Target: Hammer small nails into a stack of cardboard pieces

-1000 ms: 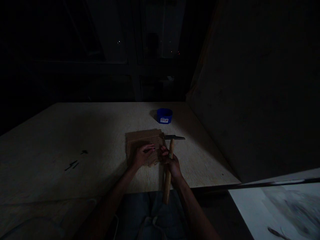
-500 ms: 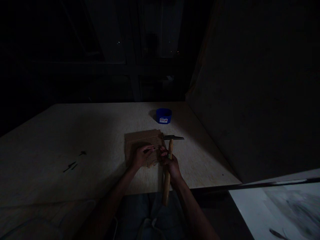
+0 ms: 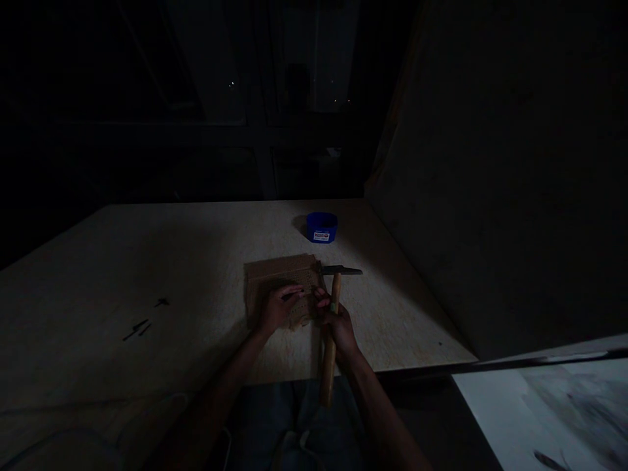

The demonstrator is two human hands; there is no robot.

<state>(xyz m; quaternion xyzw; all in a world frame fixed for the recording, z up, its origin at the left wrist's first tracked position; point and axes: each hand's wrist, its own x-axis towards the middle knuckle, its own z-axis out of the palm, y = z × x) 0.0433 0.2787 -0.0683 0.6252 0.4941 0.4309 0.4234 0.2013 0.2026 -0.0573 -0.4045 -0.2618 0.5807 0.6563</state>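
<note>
A brown perforated board [image 3: 279, 271] lies on the pale tabletop [image 3: 186, 261] in dim light. My left hand [image 3: 277, 306] rests on its near part, fingers curled around a thin dark item that is too small to name. My right hand [image 3: 336, 324] is wrapped round the wooden handle of a hammer [image 3: 333, 294]. The hammer's dark metal head lies just right of the board, and the handle runs back over the table edge toward me.
A small blue tub [image 3: 322, 227] stands behind the board. A few dark small pieces [image 3: 142, 322] lie on the table at left. A large panel [image 3: 490, 196] leans at the right, and a white sheet [image 3: 540, 412] fills the lower right corner.
Hardly anything has changed. The hammer and my right hand have shifted very slightly, and my left hand stays on the board.
</note>
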